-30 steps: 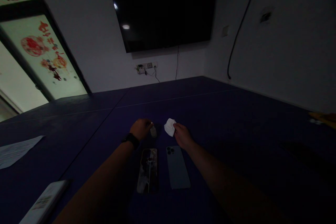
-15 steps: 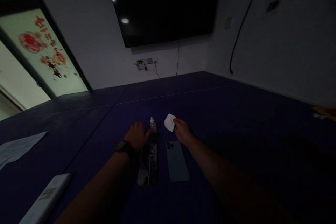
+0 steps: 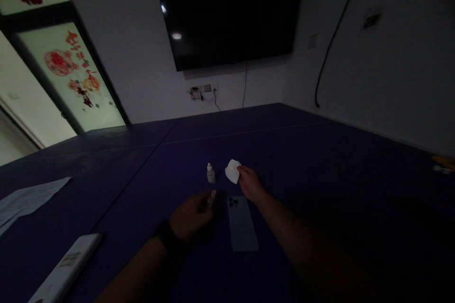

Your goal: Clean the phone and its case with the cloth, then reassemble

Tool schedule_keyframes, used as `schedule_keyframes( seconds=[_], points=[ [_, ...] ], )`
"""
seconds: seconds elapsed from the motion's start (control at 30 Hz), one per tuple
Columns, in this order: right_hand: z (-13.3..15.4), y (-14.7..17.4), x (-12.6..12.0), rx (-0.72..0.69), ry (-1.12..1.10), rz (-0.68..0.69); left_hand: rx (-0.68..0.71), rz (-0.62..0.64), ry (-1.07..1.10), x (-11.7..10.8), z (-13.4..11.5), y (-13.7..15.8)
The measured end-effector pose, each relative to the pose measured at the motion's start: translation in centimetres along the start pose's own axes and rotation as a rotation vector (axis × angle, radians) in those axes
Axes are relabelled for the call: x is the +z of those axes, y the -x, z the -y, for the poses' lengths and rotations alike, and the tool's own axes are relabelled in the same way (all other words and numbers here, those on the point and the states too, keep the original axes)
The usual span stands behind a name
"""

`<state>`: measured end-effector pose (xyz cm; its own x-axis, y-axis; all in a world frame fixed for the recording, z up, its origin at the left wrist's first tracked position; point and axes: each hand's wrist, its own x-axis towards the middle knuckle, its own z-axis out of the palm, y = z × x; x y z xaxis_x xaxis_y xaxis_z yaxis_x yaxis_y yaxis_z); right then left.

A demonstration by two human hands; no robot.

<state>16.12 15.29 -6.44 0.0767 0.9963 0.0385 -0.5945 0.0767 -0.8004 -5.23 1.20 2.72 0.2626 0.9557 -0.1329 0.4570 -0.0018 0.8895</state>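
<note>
Pinching cloth (image 3: pixel 232 171) by its right side, right hand (image 3: pixel 250 183)!
Left hand (image 3: pixel 189 218) clamps a dim phone (image 3: pixel 212 198) in its fingers, short of the tabletop (image 3: pixel 302 165)'s far edge.

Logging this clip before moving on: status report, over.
Right hand pinching white cloth. Left hand gripping mostly hidden object. Phone flat, cameras up. Small bottle upright, apart from both hands; apparently no obstruction.

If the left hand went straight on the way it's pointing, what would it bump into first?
Probably the white wipe in the right hand; the small bottle looks just left of that line. Heights are hard to judge in this dim picture.
</note>
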Motion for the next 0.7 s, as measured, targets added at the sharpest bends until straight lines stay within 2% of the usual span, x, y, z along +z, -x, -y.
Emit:
schedule_keyframes(
  seconds=[0.13, 0.2, 0.33, 0.47, 0.7],
  points=[
    [0.0, 0.1, -0.1, -0.024, -0.01, -0.006, 0.053, 0.11, 0.74, -1.5, -0.1, -1.5],
    [0.1, 0.2, -0.1, -0.046, -0.015, -0.012, 0.017, 0.171, 0.992, -1.2, 0.0, -2.3],
    [0.5, 0.6, -0.2, -0.112, -0.005, -0.015, 0.044, 0.149, 1.213, 0.5, 1.2, -3.9],
    [1.2, 1.2, 0.0, -0.21, 0.067, -0.015, 0.047, 0.216, 1.309, 2.0, 2.9, -5.0],
    [3.7, 1.8, 0.9, -0.471, 0.402, -0.027, 0.018, 0.243, 1.457, 2.5, 3.2, -5.2]
  ],
)
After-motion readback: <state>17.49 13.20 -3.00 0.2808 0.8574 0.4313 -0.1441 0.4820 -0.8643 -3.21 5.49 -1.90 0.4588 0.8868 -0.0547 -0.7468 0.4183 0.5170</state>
